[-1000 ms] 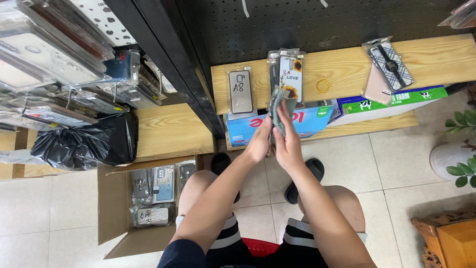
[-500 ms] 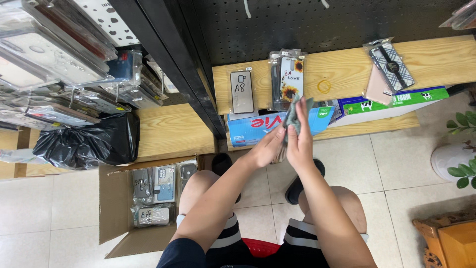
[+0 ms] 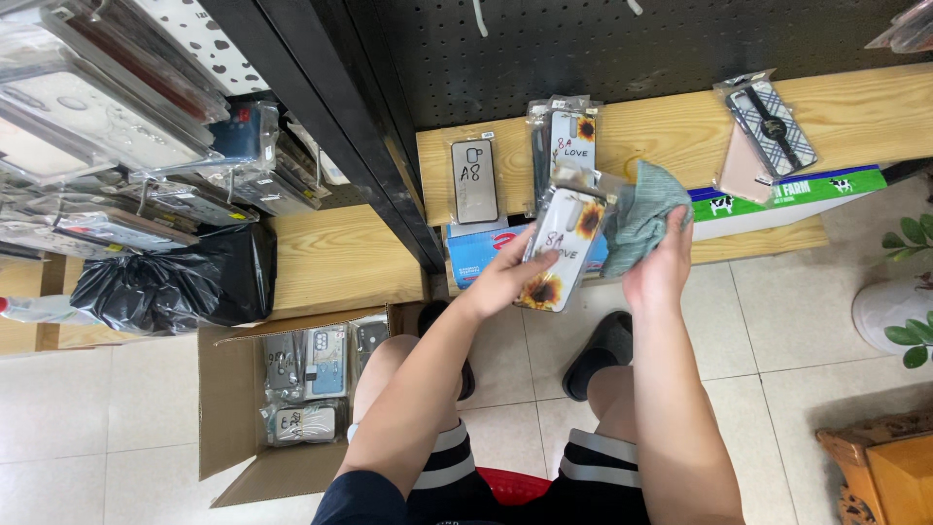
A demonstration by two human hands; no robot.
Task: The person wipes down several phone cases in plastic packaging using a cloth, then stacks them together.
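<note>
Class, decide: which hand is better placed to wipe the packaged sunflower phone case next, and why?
Probably the right hand: it already grips the grey-green cloth right beside the case, which the left hand is busy holding.

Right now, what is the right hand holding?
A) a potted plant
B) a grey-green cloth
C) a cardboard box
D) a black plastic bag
B: the right hand grips a bunched grey-green cloth, while the left hand holds a bagged sunflower phone case beside it.

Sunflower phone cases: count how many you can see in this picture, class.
2. One sunflower case is in the left hand; another lies on the wooden shelf. More may hide beneath it.
</note>
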